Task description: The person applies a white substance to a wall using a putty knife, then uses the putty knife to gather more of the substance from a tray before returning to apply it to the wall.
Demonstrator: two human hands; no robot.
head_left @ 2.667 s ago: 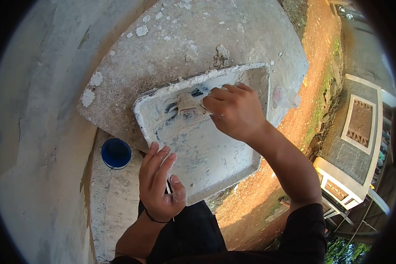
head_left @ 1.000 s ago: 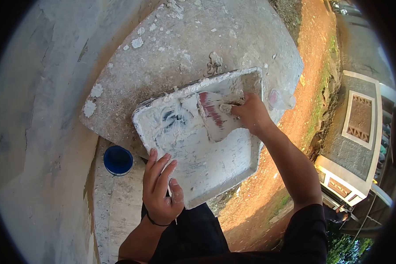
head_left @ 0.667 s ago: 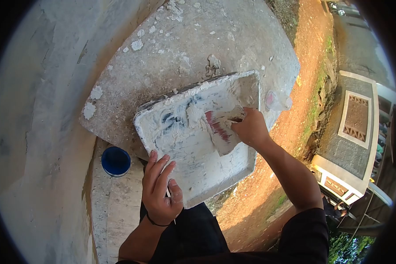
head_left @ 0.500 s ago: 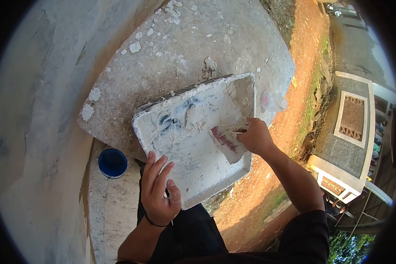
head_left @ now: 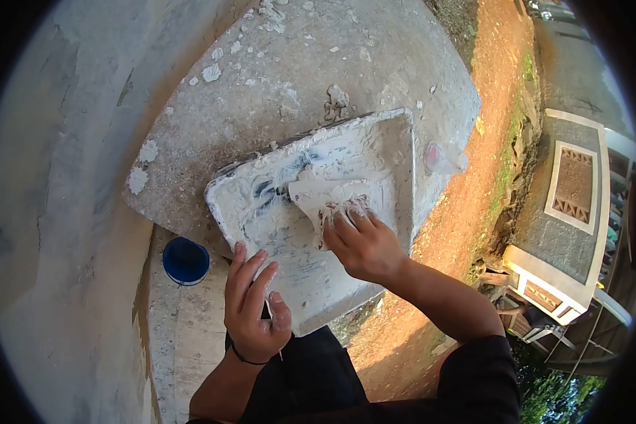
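Note:
A shallow rectangular tray [head_left: 215,185] smeared with white paste lies tilted in front of me. My right hand [head_left: 366,249] is closed around a flat putty scraper [head_left: 316,198], which is coated in white paste and sits over the middle of the tray. Some reddish colour shows through the coating near my fingers. Thick white paste [head_left: 336,168] is heaped behind the scraper. At the tray's near left corner, my left hand [head_left: 258,314] rests against the rim with its fingers stretched out and apart. White smudges mark its fingertips, and a dark band circles the wrist.
A paste-spattered grey slab [head_left: 318,63] lies under and beyond the tray. A blue bucket [head_left: 186,261] stands to the left, beside the grey wall [head_left: 63,177]. Near the slab's right edge is a clear plastic container [head_left: 445,158]. Orange dirt [head_left: 505,63] and a building [head_left: 576,191] lie right.
My right hand has moved left with the scraper, from the tray's right side to its middle. The scraper has turned, and its face now shows more white paste. My left hand has stayed put.

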